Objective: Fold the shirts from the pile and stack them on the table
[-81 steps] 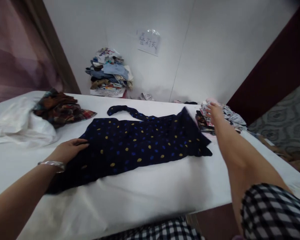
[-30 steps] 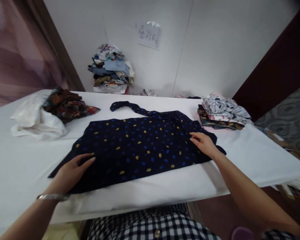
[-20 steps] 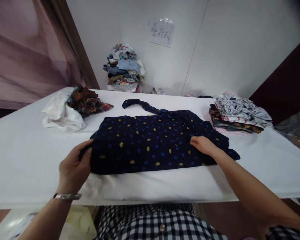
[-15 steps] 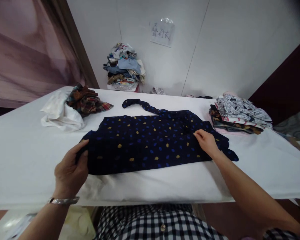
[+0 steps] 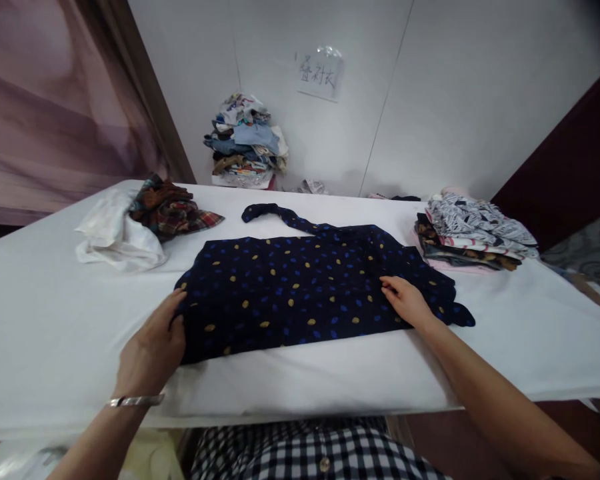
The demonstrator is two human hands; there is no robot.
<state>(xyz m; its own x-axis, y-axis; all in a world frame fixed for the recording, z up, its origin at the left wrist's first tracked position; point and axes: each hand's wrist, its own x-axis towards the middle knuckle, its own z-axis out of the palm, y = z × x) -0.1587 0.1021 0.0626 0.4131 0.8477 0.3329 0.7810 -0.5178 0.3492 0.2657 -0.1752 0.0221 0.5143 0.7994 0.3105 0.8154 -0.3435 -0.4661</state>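
Note:
A dark navy garment (image 5: 300, 287) with blue and yellow dots lies spread flat on the white table (image 5: 40, 320). One sleeve (image 5: 275, 217) trails toward the far side. My left hand (image 5: 153, 347), with a bracelet at the wrist, rests at the garment's left edge, fingers against the cloth. My right hand (image 5: 405, 301) lies flat on the garment's right part, fingers apart, pressing the fabric.
A stack of folded patterned clothes (image 5: 473, 230) sits at the table's right. A crumpled plaid garment (image 5: 173, 210) and a white cloth (image 5: 115, 233) lie at the left. A pile of mixed clothes (image 5: 245, 143) stands by the back wall under a paper sign (image 5: 320, 73).
My right hand left the folded stack and came onto the garment. My left hand gripped the garment's left edge and folded it in; the garment now lies narrower and flatter.

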